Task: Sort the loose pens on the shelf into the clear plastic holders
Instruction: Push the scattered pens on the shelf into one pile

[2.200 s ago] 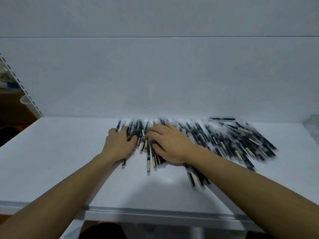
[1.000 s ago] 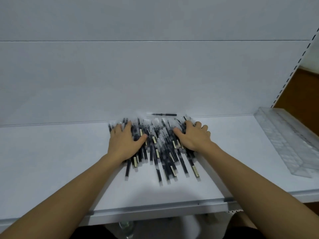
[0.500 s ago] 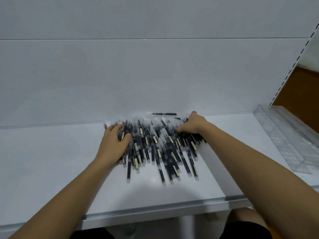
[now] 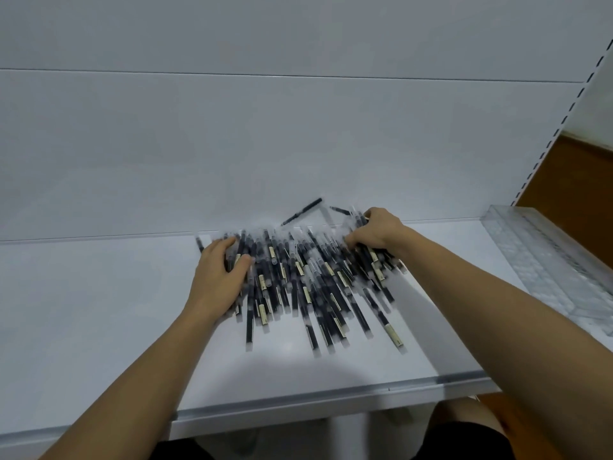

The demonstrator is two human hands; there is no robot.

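Note:
A heap of loose black pens (image 4: 308, 280) with cream labels lies in the middle of the white shelf (image 4: 99, 310), most pointing front to back. My left hand (image 4: 217, 280) rests palm down on the heap's left side, fingers and thumb spread over the pens. At the back right of the heap, my right hand (image 4: 376, 232) has its fingers curled into a bunch of pens. One single pen (image 4: 303, 210) lies tilted against the back wall behind the heap. The clear plastic holder (image 4: 547, 260) lies at the shelf's right end, apart from both hands.
The white back wall (image 4: 298, 144) rises right behind the pens. A slotted upright (image 4: 570, 104) marks the right end of the shelf. The shelf's front lip (image 4: 298, 398) runs near my forearms, with bare shelf surface to the left of the heap.
Both hands raked the spread pens from the right into one tighter heap. My right hand shifted to the heap's back right and curled its fingers into the pens; one pen behind tipped up.

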